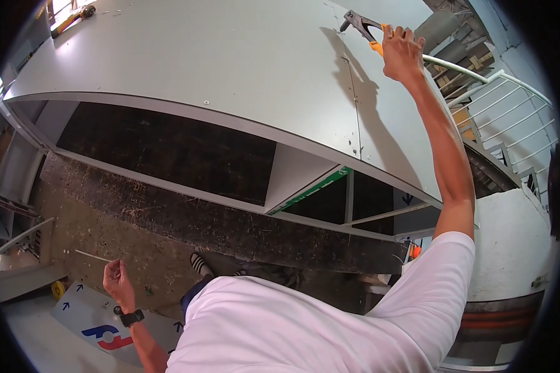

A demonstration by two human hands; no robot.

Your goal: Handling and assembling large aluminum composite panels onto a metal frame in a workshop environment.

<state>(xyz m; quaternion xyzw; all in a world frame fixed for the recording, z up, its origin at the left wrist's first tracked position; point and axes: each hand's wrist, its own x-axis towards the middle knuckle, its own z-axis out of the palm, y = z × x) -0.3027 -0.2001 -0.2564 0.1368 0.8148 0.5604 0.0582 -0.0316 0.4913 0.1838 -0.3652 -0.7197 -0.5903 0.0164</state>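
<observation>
My right hand (403, 55) is stretched far out over the large grey panel (186, 50), closed around the orange handles of a hand riveter (362, 26). The riveter's dark nose is at the panel's far right part, close to a seam marked with small pen ticks; whether it touches the surface I cannot tell. My left hand (119, 283) is low at the left, away from the panel, its fingers pinched. A thin pale stick (93, 255) runs out from the fingertips and seems to be held in them. Several small rivets (206, 102) dot the panel.
A yellow and black power tool (74, 20) lies at the panel's far left corner. Under the panel is an open frame with a green strip (311, 189), resting on a dark, scratched bench (230, 230). White railings (510, 93) stand at right; a printed sheet (99, 323) lies lower left.
</observation>
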